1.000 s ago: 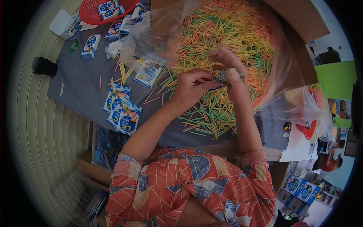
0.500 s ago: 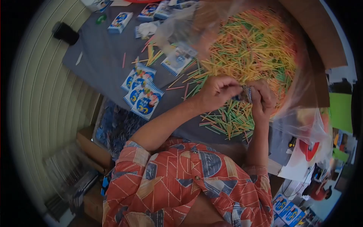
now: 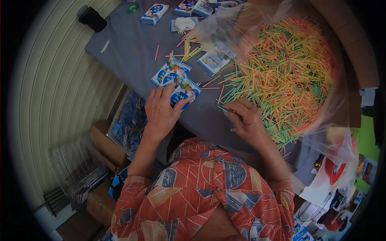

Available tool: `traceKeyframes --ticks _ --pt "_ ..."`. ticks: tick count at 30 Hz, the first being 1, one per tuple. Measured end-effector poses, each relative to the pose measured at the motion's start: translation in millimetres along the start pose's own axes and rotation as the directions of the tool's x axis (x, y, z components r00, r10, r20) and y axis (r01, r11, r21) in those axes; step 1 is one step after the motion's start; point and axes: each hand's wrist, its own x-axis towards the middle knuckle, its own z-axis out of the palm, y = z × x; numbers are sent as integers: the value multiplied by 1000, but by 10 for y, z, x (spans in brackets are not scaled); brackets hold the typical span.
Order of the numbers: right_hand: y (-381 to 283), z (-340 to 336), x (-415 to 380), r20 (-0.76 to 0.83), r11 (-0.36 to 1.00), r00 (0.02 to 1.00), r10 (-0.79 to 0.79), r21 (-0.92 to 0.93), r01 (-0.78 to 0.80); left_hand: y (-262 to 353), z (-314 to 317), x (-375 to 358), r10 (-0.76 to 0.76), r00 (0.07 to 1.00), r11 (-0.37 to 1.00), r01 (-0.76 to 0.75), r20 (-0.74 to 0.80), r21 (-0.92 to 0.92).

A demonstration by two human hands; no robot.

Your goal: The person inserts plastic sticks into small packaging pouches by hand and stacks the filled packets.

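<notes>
Packets (image 3: 188, 87) in blue and white lie overlapped in a small pile, left of the heap of coloured sticks (image 3: 297, 76) and apart from it. Lapping them like this probably keeps them together in little space, away from the sticks and within easy reach. Bare table (image 3: 197, 118) separates the pile from the heap's near left edge.

The hands are well apart. The left hand (image 3: 161, 112) is left of the heap, with its fingers on the near part of the pile and its thumb set away from them at the top packet's edge; whether it grips or merely steadies that packet, I cannot tell. The right hand (image 3: 245, 120) is at the heap's near left edge, fingers bent and drawn in toward the thumb, beside the end of a green stick (image 3: 222, 109). Its fingertips are partly hidden, so I cannot tell whether it holds anything.

The pile thus lies directly under and beyond the left hand, while the heap spreads beyond and to the right of the right hand. Clear plastic (image 3: 333, 144) surrounds part of the heap, likely to contain the loose sticks. Another packet (image 3: 215, 62) lies beside the heap's left edge, partly under the plastic.
</notes>
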Motion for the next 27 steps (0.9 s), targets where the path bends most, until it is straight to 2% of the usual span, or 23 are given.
traceKeyframes --ticks 1,3,9,13,15,19,21,22,24,25,27 --pt "-23 53 24 7 1000 1000 0 5 0 -15 15 -29 -8 1000 1000 8 3 3" --pt "-88 189 103 147 998 988 -54 -18 58 -12 80 -72 -58 998 997 56 -32 -53" --pt "26 537 598 38 995 996 81 -58 -79 -20 181 -163 4 990 1000 -3 -141 4" --pt "164 652 758 89 992 993 76 -106 -66 -73 246 -207 4 985 1000 -3 -171 5" --pt "126 647 793 220 1000 975 14 -4 -14 -98 267 -223 38 983 999 -42 -177 -16" --pt "111 660 774 166 994 982 -87 79 75 -124 219 -212 29 989 999 -32 -148 -21" --pt "-34 657 764 -21 999 999 45 18 -45 -96 65 -107 23 991 997 -32 -131 -72" --pt "-100 639 745 -19 999 999 42 16 -42 -102 -23 -24 21 991 997 -31 -135 -72" --pt "-212 623 694 -15 966 973 228 127 -225 -205 -158 171 -29 987 997 39 -156 60" --pt "-241 646 675 -10 966 974 227 126 -224 -306 -128 251 -34 987 997 44 -156 61" --pt "-297 689 672 140 914 921 364 137 -382 -509 -31 420 -140 988 988 134 65 82"
